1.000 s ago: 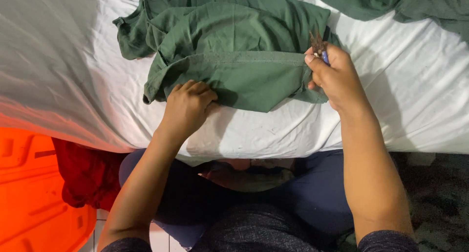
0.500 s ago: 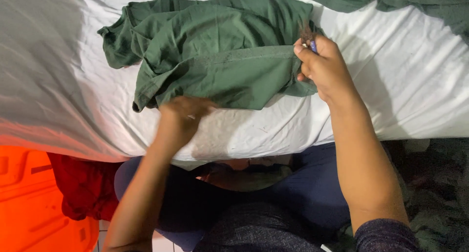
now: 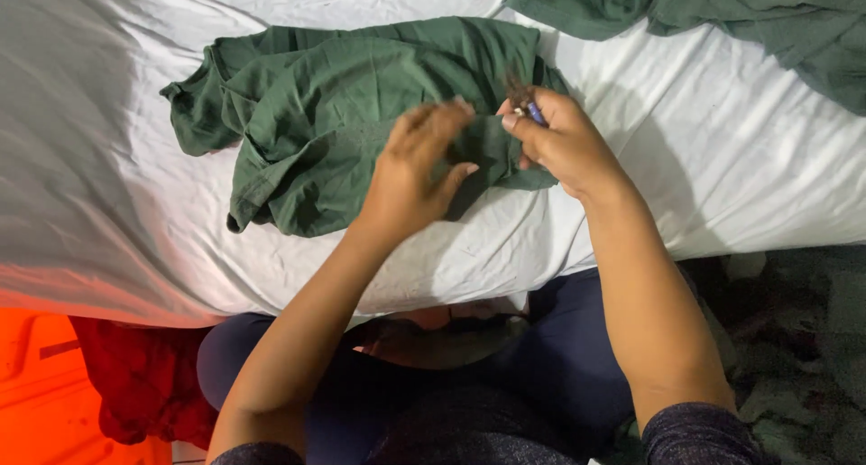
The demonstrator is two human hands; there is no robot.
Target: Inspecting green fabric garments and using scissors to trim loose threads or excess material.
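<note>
2 hands meet over the green shirt (image 3: 361,131): left hand (image 3: 417,172) fingers spread, right hand (image 3: 564,140) apparently pinching fabric.

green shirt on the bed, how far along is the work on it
Done: the green shirt lies bunched and partly folded over on the white sheet. In hand: the right hand pinches its edge while gripping a small blue-tipped tool; the left hand hovers over the cloth, blurred. Left: the shirt is still rumpled, and more green clothes wait at the top right.

Single head-worn view, looking steeply down, close over bed edge (image 3: 135,276) and lap
</note>
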